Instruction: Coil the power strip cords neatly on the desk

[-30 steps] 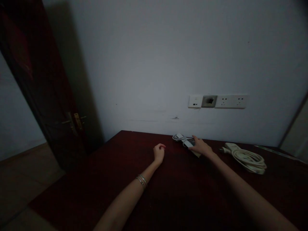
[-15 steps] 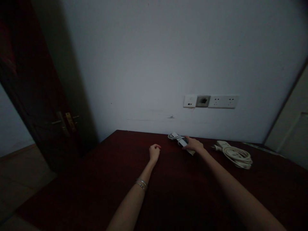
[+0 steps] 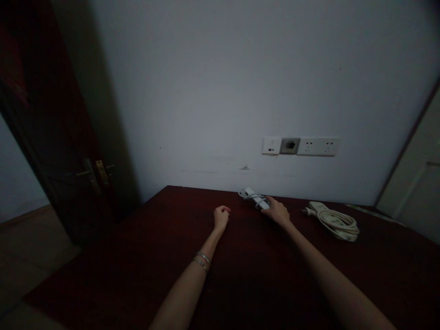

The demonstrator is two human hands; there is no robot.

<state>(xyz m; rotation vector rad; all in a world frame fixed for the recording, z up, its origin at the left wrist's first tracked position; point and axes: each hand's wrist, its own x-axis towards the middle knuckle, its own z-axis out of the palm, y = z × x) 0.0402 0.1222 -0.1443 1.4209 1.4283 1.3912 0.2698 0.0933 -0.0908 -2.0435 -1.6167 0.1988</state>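
At the back of the dark red table [image 3: 165, 238], my right hand [image 3: 277, 211] is closed around the near end of a white power strip [image 3: 253, 197]. A thin light cord is wound about the strip, and its far end points toward the wall. My palm and fingers hide the near end. Left of it, my left hand [image 3: 222, 216] rests on the tabletop with its fingers curled in, apart from the strip, with nothing visible in it. To the right of my right hand lies a second, cream power strip [image 3: 316, 206] with its thick cable [image 3: 338, 222] coiled on top.
A row of wall sockets [image 3: 318, 146] and a grey switch plate [image 3: 289, 145] sits above the table. A dark wooden door [image 3: 68, 183] with a handle stands at the left. A pale door or panel [image 3: 412, 192] is at the right.
The strip in my right hand has shifted slightly toward the wall and left; its near end, seen below my hand before, is now hidden. My left hand has stayed in place.
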